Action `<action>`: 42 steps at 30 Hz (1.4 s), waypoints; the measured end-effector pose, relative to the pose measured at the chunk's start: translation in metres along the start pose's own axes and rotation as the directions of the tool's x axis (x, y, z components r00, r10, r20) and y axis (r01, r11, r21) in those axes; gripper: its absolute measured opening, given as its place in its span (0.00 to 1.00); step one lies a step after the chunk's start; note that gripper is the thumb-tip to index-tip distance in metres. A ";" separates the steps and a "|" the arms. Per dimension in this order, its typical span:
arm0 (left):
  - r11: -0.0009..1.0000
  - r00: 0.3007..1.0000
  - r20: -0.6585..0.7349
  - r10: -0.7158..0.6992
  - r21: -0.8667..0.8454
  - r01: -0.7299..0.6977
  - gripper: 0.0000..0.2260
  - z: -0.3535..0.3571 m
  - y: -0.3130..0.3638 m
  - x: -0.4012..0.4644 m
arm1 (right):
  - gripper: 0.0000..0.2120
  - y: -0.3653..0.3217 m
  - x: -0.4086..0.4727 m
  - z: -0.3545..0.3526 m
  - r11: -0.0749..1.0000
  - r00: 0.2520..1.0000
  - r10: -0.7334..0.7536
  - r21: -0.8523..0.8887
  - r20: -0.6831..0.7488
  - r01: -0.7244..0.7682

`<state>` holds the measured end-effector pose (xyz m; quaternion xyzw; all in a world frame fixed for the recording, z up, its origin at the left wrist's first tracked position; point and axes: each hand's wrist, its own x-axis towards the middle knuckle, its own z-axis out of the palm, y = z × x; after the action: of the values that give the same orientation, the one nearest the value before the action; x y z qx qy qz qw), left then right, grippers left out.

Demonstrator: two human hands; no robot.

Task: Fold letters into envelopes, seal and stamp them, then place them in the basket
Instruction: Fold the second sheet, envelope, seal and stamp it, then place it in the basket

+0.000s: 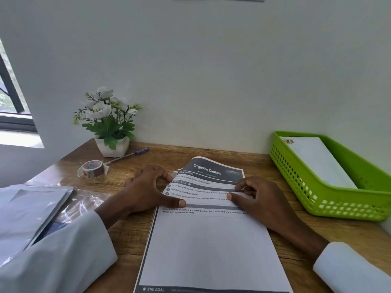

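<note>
Left hand [148, 187] and right hand [257, 197] both pinching letter [207, 240] top fold, mid-desk; green basket [317, 199] far right.

Letter [209, 240]: white sheet, dark grey header bands, black print, white title lettering.
Basket [325, 199]: bright lime green, a grid of small holes in its walls.
Envelope in basket [319, 161]: white, small red mark at the corner.
Surface [275, 166]: warm brown wood grain.
Tape roll [93, 168]: white with red marks.
Pen [127, 156]: silver, blue cap.
Flowers [103, 108]: white blooms, green leaves, white pot.
Sleeves [349, 269]: white.
</note>
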<state>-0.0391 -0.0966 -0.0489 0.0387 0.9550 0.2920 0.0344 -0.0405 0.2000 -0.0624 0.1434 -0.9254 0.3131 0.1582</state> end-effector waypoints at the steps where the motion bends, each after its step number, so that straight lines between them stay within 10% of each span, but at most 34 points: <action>1: 0.999 1.000 -0.014 -0.004 -0.048 0.003 0.31 0.002 -0.002 0.001 | 0.11 0.000 0.000 0.000 1.000 1.000 -0.006 0.003 -0.001 0.006; 8: 0.973 0.998 -0.062 -0.033 -0.232 0.018 0.49 0.012 -0.015 0.011 | 0.12 -0.001 0.000 -0.001 1.000 1.000 0.007 0.015 -0.007 -0.007; 14: 0.986 0.958 -0.287 0.015 -0.156 -0.062 0.26 0.010 0.000 -0.001 | 0.21 -0.001 -0.001 -0.003 0.994 0.996 0.079 0.082 -0.035 -0.076; 18: 0.772 0.971 -0.238 -0.002 -0.618 -0.150 0.12 0.004 0.016 -0.015 | 0.26 -0.003 0.001 -0.011 0.890 0.972 0.225 0.419 -0.062 -0.179; 24: 0.492 0.976 -0.212 -0.048 -0.856 -0.162 0.11 0.006 0.025 -0.019 | 0.19 -0.007 0.002 -0.022 0.479 0.935 0.179 0.803 0.306 -0.354; 32: 0.482 0.996 -0.048 0.076 -0.873 -0.079 0.17 0.008 0.019 -0.015 | 0.15 -0.003 0.008 -0.020 0.461 0.933 0.317 0.832 0.171 -0.309; 42: 0.341 0.997 -0.075 0.026 -0.937 -0.079 0.15 0.008 0.016 -0.011 | 0.21 -0.001 0.007 -0.023 0.392 0.941 0.141 0.855 0.308 -0.339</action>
<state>-0.0266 -0.0797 -0.0461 0.0359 0.6140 0.7883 0.0187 -0.0417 0.2125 -0.0423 0.0983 -0.6361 0.7615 -0.0763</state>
